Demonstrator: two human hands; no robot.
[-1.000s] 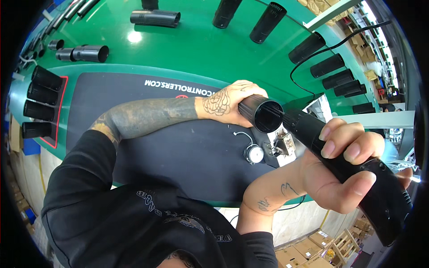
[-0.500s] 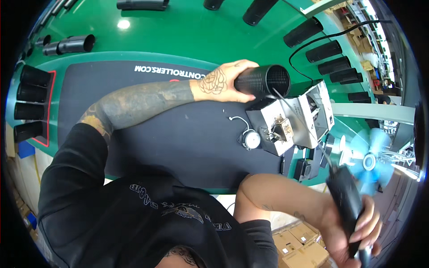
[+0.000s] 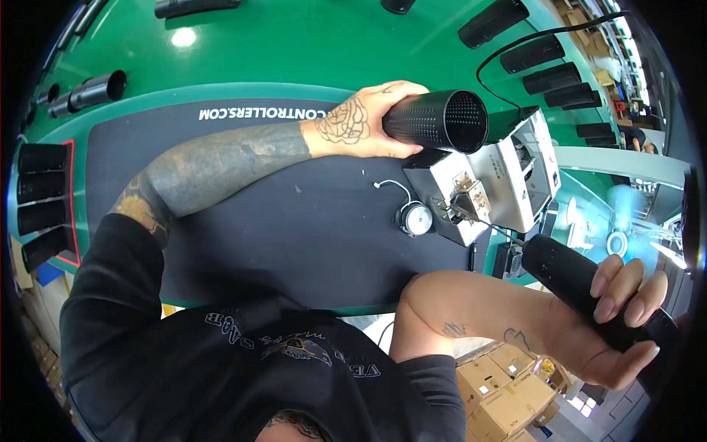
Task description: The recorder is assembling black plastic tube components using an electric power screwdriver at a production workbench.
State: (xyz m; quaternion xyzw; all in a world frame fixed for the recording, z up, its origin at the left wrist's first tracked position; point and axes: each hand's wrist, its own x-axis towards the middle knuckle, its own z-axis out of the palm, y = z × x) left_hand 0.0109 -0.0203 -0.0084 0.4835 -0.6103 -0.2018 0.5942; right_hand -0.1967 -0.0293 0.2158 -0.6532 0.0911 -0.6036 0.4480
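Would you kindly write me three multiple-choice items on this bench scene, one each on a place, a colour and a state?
1. Where is the perforated tube in the left hand?
A. Above the grey metal device
B. On the cardboard boxes
C. Among the tubes at the mat's left edge

2. What colour is the table around the dark mat?
A. Red
B. Green
C. White

3. What is the right hand doing?
A. Lying flat on the mat
B. Hanging with nothing in it
C. Gripping a black tool

Answers: 1 A, the tube's open end sits right over the device. 2 B, green surface shows on all sides of the mat. 3 C, the fingers wrap the tool beyond the table's edge.
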